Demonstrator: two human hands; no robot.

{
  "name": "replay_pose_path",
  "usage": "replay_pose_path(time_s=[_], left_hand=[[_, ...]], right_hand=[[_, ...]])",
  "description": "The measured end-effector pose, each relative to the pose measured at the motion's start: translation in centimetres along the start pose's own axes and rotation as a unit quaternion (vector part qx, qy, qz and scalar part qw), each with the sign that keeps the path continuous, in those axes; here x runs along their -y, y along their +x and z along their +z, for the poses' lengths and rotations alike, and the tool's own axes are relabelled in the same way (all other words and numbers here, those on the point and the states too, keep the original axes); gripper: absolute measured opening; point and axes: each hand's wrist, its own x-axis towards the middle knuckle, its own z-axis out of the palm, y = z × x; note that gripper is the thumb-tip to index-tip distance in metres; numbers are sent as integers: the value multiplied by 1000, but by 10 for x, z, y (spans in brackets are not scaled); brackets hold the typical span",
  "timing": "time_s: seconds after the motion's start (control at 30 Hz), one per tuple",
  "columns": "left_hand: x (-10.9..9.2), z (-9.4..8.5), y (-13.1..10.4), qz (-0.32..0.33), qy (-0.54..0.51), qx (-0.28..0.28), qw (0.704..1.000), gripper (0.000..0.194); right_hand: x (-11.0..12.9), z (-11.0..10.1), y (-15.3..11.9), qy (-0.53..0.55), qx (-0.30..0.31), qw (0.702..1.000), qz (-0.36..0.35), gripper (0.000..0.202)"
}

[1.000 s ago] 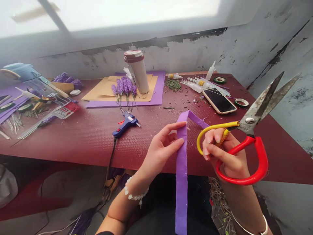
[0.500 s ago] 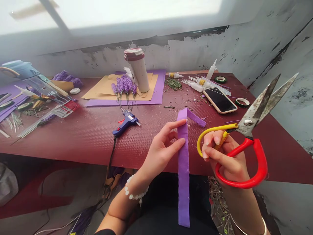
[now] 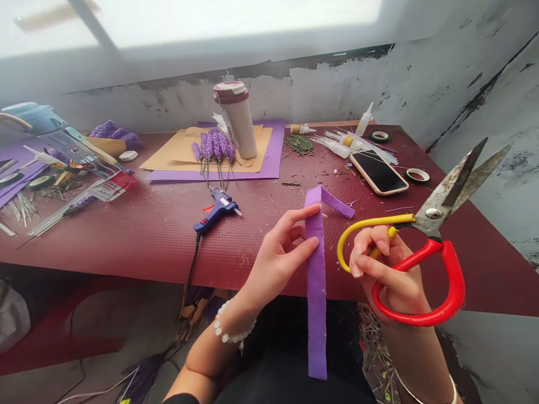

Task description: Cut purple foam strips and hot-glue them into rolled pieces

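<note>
Between the thumb and fingers of my left hand [image 3: 280,255] is a long purple felt strip [image 3: 316,314]. One end of the strip hangs down past the table edge over my lap; the other bends over and rests on the tabletop to the right. My right hand [image 3: 389,269] grips a large pair of scissors [image 3: 433,216] with one yellow and one red handle. Their blades point up and to the right, slightly parted and away from the strip.
A blue glue gun [image 3: 217,213] lies left of my hands. Behind it, purple flowers [image 3: 214,146] and a tumbler [image 3: 242,120] stand on brown paper [image 3: 168,148]. A phone [image 3: 379,172], green tape [image 3: 418,175] and glue bottles [image 3: 364,119] sit at the right. A clear jug [image 3: 63,137] is far left.
The scissors have tilted a little, their blade tips dropping. The hanging end of the strip has risen slightly. My left hand stays in place.
</note>
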Motion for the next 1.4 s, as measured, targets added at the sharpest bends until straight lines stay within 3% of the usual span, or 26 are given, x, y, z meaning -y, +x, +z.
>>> replay_pose_path(time_s=[0.2,1.07,1.4], left_hand=[[0,0,0,-2,-5,-2,1000,39],[0,2,0,-3,-11,-2,1000,39],[-1,-1,1,-14,-6,-10,1000,56]], right_hand=[[1,1,-2,-8,-26,1000,-7,38],[1,2,-6,-13,-16,1000,-2,34],[5,2,-11,-10,-29,1000,2,31]])
